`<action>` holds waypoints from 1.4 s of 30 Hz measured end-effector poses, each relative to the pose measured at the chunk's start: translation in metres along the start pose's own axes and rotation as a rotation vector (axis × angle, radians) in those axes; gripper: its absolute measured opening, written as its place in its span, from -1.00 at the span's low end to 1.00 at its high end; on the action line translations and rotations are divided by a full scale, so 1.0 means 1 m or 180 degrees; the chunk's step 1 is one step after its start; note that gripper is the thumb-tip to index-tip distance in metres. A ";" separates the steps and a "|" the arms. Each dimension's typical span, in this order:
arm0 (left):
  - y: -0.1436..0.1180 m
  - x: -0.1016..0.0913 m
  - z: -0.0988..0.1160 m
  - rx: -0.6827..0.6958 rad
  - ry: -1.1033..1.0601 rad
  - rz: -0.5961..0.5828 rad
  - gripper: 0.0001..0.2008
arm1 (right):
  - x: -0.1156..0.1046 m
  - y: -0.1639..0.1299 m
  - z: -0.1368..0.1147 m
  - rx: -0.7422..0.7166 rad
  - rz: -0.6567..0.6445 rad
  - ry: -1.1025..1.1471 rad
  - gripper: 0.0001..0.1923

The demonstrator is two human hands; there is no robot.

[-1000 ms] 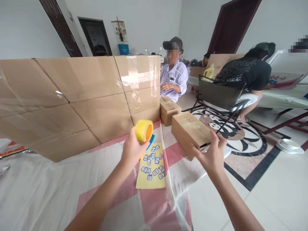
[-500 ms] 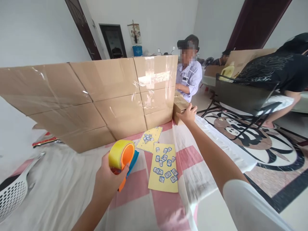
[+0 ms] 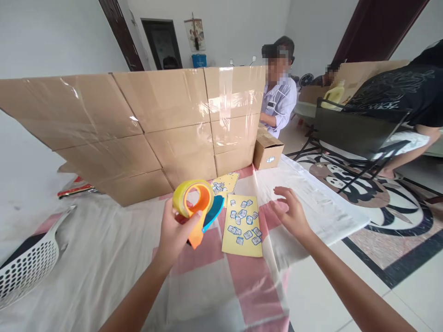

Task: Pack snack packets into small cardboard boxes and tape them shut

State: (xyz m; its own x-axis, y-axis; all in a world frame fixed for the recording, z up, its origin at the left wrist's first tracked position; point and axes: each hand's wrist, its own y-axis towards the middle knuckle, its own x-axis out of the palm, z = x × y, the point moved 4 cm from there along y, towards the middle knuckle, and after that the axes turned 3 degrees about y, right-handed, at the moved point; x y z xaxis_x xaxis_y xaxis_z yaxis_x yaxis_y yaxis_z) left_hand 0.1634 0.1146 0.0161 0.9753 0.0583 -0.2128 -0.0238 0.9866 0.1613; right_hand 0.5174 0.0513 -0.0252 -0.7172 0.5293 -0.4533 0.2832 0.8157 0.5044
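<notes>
Above the pink-and-white table cover [image 3: 104, 258], the tape dispenser [image 3: 195, 207] sits gripped in the left hand [image 3: 176, 233] — yellow roll upright, orange frame, blue blade guard pointing right. Just right of it lies a yellow sticker sheet [image 3: 244, 226], long axis running away from the person. The right hand [image 3: 292, 214] hovers open and empty beside that sheet — nearer to it than the left. A small cardboard box [image 3: 268, 150] stands farther off.

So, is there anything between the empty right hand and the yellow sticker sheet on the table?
Nothing visible. The right hand hovers open just right of the sticker sheet, with only bare table cover between them. The left hand holds the tape dispenser on the sheet's other side.
</notes>
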 end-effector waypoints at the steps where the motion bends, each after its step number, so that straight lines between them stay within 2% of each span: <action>1: 0.005 0.003 -0.001 0.0077 -0.0114 -0.0032 -0.45 | 0.001 -0.011 -0.007 -0.0048 -0.0026 -0.0010 -0.66; 3: 0.015 0.001 -0.005 0.0204 -0.0196 0.0041 -0.42 | 0.004 -0.026 -0.012 -0.0100 -0.0055 -0.0112 -0.70; 5: 0.025 -0.012 -0.015 0.0315 -0.0087 0.0269 -0.34 | 0.007 -0.036 -0.007 -0.0051 -0.0045 -0.0254 -0.72; 9: 0.041 -0.062 -0.044 0.0313 0.0429 0.0842 -0.22 | 0.010 -0.043 0.010 0.0118 0.0079 -0.0326 -0.74; 12: 0.044 -0.102 -0.069 0.0033 0.0624 0.1180 -0.21 | 0.013 -0.042 0.014 0.0068 0.0074 -0.0420 -0.71; 14: 0.042 -0.119 -0.083 -0.0215 0.0451 0.1327 -0.27 | 0.015 -0.040 0.015 0.0071 0.0025 -0.0524 -0.69; 17: 0.041 -0.129 -0.097 -0.0394 0.0182 0.1404 -0.35 | 0.017 -0.039 0.016 0.0141 -0.0023 -0.0628 -0.67; 19: 0.042 -0.126 -0.098 -0.0290 0.0262 0.1356 -0.35 | 0.017 -0.038 0.016 0.0176 -0.0035 -0.0659 -0.66; 25: 0.060 -0.096 -0.088 0.0209 0.0482 0.0941 -0.33 | 0.020 -0.038 0.019 0.0280 -0.0147 -0.0787 -0.63; 29: 0.074 -0.063 -0.076 0.0354 0.0294 0.0333 -0.25 | 0.020 -0.038 0.021 0.0305 -0.0107 -0.0778 -0.62; 32: 0.079 -0.035 -0.065 0.0264 -0.0168 0.0058 -0.27 | 0.019 -0.037 0.013 0.0118 -0.0088 -0.0743 -0.68; 35: 0.076 0.004 -0.051 0.0003 -0.0606 -0.0230 -0.46 | 0.024 -0.036 -0.014 -0.0337 -0.0476 -0.0530 -0.79; 37: 0.073 0.034 -0.040 -0.0062 -0.0817 -0.0382 -0.50 | 0.030 -0.034 -0.037 -0.0526 -0.0739 -0.0251 -0.83; 40: 0.066 0.081 -0.023 0.0221 -0.1148 -0.0472 -0.44 | 0.040 -0.023 -0.064 -0.0446 -0.0688 0.0252 -0.82; 42: 0.059 0.112 -0.012 0.0573 -0.1061 -0.0584 -0.44 | 0.050 -0.011 -0.071 -0.0186 -0.0601 0.0568 -0.72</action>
State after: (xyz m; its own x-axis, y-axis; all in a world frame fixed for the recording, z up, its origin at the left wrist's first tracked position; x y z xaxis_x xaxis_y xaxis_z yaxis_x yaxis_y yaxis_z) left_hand 0.2690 0.1815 -0.0102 0.9782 -0.1974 0.0650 0.1667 0.9320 0.3218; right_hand 0.4334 0.0529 -0.0014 -0.8563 0.3153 -0.4091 0.1002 0.8785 0.4672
